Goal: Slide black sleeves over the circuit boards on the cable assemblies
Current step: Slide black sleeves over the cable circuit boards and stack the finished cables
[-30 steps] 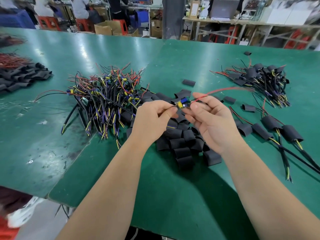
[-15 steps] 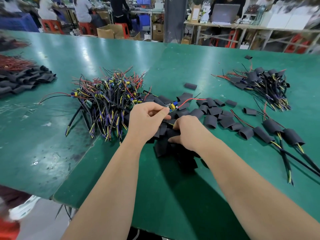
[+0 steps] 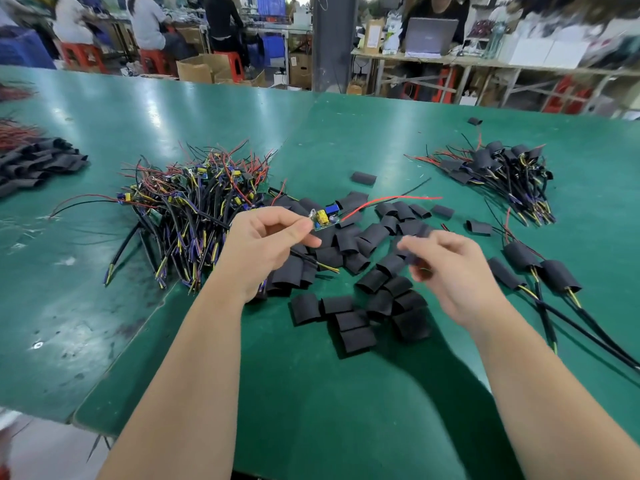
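- step in hand: getting one board ready for its cover. the left hand [image 3: 266, 244] pinches the circuit board [image 3: 323, 219] by its near end, raised above the loose sleeves [image 3: 349, 327] on the table [image 3: 311, 410].
- the right hand [image 3: 450, 271] is blurred, fingers curled; i cannot tell whether it holds a sleeve.
- next, probably: the red wire [image 3: 391, 199] and board go into a sleeve's open mouth.
- the board is small and green, with yellow and blue parts.

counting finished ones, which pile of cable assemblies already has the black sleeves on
The smaller pile at the far right: black sleeves cover its boards. The bigger pile beside the left hand shows bare boards.
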`<state>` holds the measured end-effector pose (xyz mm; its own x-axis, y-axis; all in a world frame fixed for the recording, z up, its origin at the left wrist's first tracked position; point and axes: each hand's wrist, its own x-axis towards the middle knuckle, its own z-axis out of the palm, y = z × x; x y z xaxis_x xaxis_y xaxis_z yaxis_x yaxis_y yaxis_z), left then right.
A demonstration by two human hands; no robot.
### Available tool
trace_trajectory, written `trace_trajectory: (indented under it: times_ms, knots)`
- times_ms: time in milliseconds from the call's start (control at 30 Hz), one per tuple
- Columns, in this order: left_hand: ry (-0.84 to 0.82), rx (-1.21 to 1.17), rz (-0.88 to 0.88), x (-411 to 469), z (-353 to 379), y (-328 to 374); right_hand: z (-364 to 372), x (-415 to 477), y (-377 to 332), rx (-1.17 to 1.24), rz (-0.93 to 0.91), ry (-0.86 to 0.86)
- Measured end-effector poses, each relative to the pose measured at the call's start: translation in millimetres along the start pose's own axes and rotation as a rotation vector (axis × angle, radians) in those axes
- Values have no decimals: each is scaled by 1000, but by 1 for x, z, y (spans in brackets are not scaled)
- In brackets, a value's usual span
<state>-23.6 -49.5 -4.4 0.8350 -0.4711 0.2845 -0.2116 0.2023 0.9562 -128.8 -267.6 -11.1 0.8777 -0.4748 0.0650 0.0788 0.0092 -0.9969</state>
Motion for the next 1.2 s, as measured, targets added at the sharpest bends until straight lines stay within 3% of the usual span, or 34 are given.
trace_trajectory:
  times_ms: [133, 333, 967, 1200]
  knots:
    - [-79, -32, -19, -2, -4, 2, -20, 4, -3, 596, -11, 69]
    - [-177, -9, -43, -5, -3, 4, -19, 3, -17, 1038, -14, 155]
    - [-92, -38, 26, -2, -2, -2, -4, -14, -20, 868, -48, -85]
    - [-149, -1, -22, -5, 18, -2, 10, -16, -11, 729, -45, -37]
